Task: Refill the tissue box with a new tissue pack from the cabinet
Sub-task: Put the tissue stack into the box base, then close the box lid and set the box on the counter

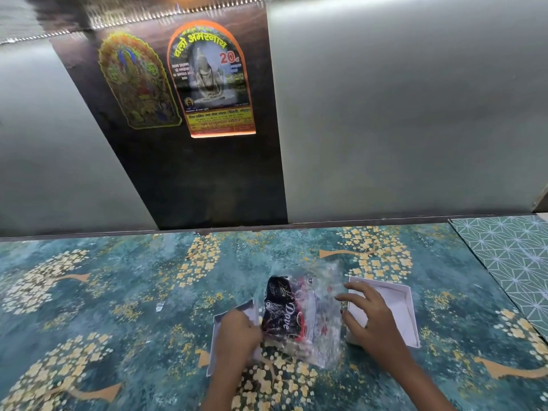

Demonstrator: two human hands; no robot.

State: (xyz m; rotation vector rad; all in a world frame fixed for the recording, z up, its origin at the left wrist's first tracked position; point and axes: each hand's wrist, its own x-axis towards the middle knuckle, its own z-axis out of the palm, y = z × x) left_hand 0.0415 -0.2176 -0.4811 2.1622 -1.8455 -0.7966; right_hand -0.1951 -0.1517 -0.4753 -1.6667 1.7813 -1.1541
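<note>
A tissue pack (299,315) in clear crinkled plastic with a dark "Dove" label lies on the patterned surface between two white box parts. My left hand (237,336) is closed on the pack's left edge and rests over the left white box part (234,314), hiding most of it. My right hand (369,317), fingers spread, hovers over the open white box part (400,307) on the right, fingertips touching the plastic of the pack.
The work surface (118,292) is teal with golden flower trees. A dark panel (192,161) with two religious stickers stands behind it, flanked by grey doors. A green geometric-patterned panel (513,256) lies at the far right.
</note>
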